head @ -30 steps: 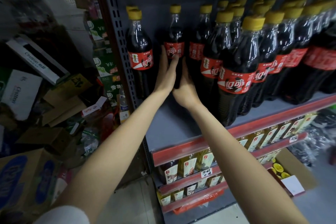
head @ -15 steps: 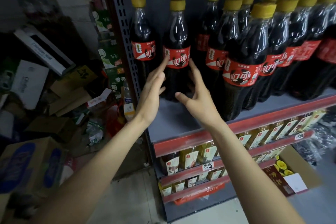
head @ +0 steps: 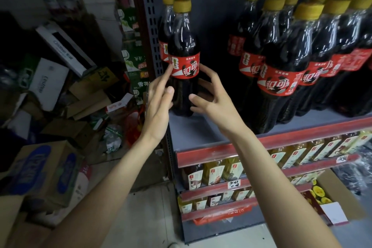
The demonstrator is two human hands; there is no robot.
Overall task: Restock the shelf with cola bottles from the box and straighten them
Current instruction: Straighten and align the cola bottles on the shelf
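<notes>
- While both arms reach up from the bottom of the view, a cola bottle (head: 183,60) stands upright at the left end of the grey shelf (head: 193,133), at about 11 o'clock from the middle of the picture.
- Left hand (head: 159,104) is at the bottle's 8 o'clock; its fingers are straight and spread, and one fingertip touches the left edge of the red label. It grips nothing.
- Right hand (head: 214,100) is at the bottle's 4 o'clock, fingers loosely bent and apart, a fingertip touching or just short of the label's right edge; the thumb points toward the bottle's lower body. It holds nothing.
- Two more bottles (head: 166,26) stand just behind the front one, toward 12 o'clock.
- At 3 o'clock, past a bare gap on the shelf, a crowd of bottles (head: 281,66) with yellow caps fills the right side.
- Below, at 5 o'clock, lower shelves (head: 221,187) carry small yellow-labelled bottles.
- At 8 o'clock on the floor sits a cardboard box (head: 48,173) with blue print, with more flattened cartons (head: 88,94) piled at 9 o'clock.
</notes>
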